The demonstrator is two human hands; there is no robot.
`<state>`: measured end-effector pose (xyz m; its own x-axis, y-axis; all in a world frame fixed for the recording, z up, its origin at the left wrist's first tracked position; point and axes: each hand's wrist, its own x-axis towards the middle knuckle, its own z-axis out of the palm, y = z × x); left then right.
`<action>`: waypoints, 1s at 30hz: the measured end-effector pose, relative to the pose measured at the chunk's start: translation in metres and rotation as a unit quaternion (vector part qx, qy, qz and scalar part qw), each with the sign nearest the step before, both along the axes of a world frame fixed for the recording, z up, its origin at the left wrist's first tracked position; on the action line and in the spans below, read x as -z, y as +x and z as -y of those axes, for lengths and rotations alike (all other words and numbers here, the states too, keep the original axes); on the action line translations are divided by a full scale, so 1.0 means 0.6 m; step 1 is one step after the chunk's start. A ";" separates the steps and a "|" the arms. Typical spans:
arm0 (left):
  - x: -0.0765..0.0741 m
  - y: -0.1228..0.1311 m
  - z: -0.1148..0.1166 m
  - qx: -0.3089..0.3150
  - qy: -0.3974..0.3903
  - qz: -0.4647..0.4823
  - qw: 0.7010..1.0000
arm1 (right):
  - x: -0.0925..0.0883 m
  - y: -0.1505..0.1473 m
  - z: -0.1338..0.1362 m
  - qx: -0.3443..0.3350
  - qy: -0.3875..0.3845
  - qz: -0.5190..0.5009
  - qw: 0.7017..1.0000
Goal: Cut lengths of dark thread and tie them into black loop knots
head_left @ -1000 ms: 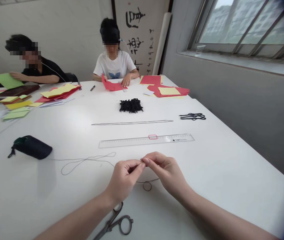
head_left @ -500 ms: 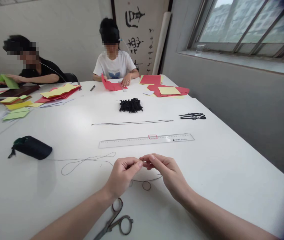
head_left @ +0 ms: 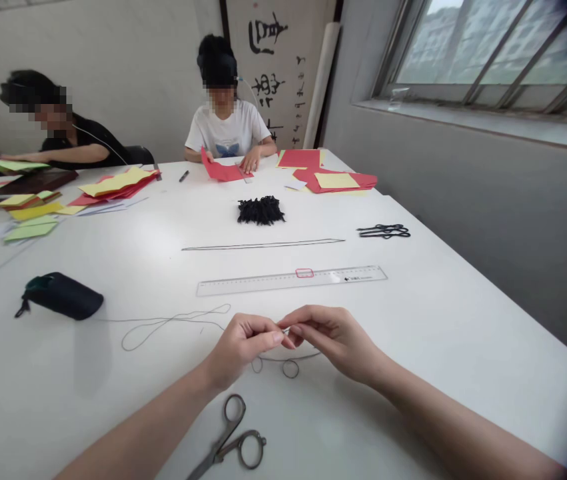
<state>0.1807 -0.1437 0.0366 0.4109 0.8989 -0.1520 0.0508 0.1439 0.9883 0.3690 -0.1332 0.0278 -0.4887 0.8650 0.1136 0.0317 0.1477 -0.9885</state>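
My left hand (head_left: 243, 350) and my right hand (head_left: 336, 340) meet over the table, fingertips pinched together on a thin dark cord (head_left: 173, 318). Only a short bit of it shows between the fingertips. Behind the hands the cord lies in loose loops, running left to a dark cylinder with a green inside (head_left: 66, 297) and a small tuft at one end. More curls of it lie beneath my hands. Below my left wrist are metal scissors (head_left: 228, 440), handles spread. Just beyond the hands lies a clear ruler (head_left: 263, 283) with a small red outlined mark.
Past the ruler lie a long doubled cord (head_left: 263, 245), a black bundle of short cords (head_left: 261, 210) and several black looped cords (head_left: 384, 231). Two people sit across the table among red paper (head_left: 300, 159) and yellow paper (head_left: 118, 181). A wall with a window borders the right.
The fingers of my right hand have shifted their pinch at the cord, and both hands stay together. At far left, a person's green paper has gone from raised to flat.
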 end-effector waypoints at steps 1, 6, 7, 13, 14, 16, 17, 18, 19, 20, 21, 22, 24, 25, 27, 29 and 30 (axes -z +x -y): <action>0.000 -0.001 -0.001 0.003 -0.004 0.001 1.000 | 0.002 0.001 -0.001 -0.003 0.011 0.006 1.000; 0.004 -0.001 -0.001 0.020 -0.007 0.004 1.000 | 0.008 0.001 -0.001 0.000 0.045 0.018 0.999; 0.005 -0.001 -0.001 0.021 -0.008 0.002 1.000 | 0.007 0.001 0.000 0.002 0.052 0.024 0.998; 0.009 0.000 -0.002 0.021 -0.009 -0.021 1.000 | 0.002 0.004 0.002 -0.001 0.102 0.075 0.992; 0.010 -0.001 -0.002 0.021 -0.006 -0.023 0.999 | 0.002 0.004 0.003 0.001 0.103 0.077 0.992; 0.012 -0.001 -0.003 0.023 -0.002 -0.023 0.999 | 0.003 0.004 0.004 0.002 0.098 0.073 0.992; 0.014 -0.002 -0.003 0.024 0.001 -0.021 0.999 | 0.004 0.004 0.004 0.002 0.095 0.069 0.993; 0.014 -0.002 -0.003 0.026 0.003 -0.019 0.999 | 0.005 0.004 0.005 0.001 0.091 0.064 0.994; 0.015 -0.003 -0.003 0.028 0.006 -0.018 0.999 | 0.006 0.003 0.006 -0.001 0.087 0.060 0.994; 0.016 -0.003 -0.003 0.029 0.010 -0.018 0.999 | 0.006 0.003 0.006 -0.003 0.084 0.055 0.995; 0.016 -0.004 -0.003 0.029 0.016 -0.022 0.999 | 0.006 0.003 0.006 -0.005 0.079 0.048 0.996; 0.016 -0.004 -0.003 0.027 0.023 -0.027 0.999 | 0.005 0.003 0.006 -0.006 0.073 0.038 0.997; 0.015 -0.004 -0.002 0.015 0.042 -0.042 0.998 | 0.002 0.003 0.006 -0.007 0.048 0.015 0.999; 0.014 -0.004 -0.001 0.007 0.052 -0.047 0.998 | 0.000 0.003 0.005 -0.008 0.026 0.000 1.000; 0.014 -0.004 0.001 -0.005 0.072 -0.048 0.996 | -0.003 0.002 0.005 -0.014 -0.037 -0.035 0.999; 0.013 -0.003 0.003 -0.009 0.093 -0.041 0.995 | -0.004 -0.002 0.005 -0.021 -0.100 -0.063 0.993; 0.014 -0.003 0.003 -0.009 0.102 -0.039 0.994 | -0.003 -0.004 0.006 -0.023 -0.122 -0.072 0.990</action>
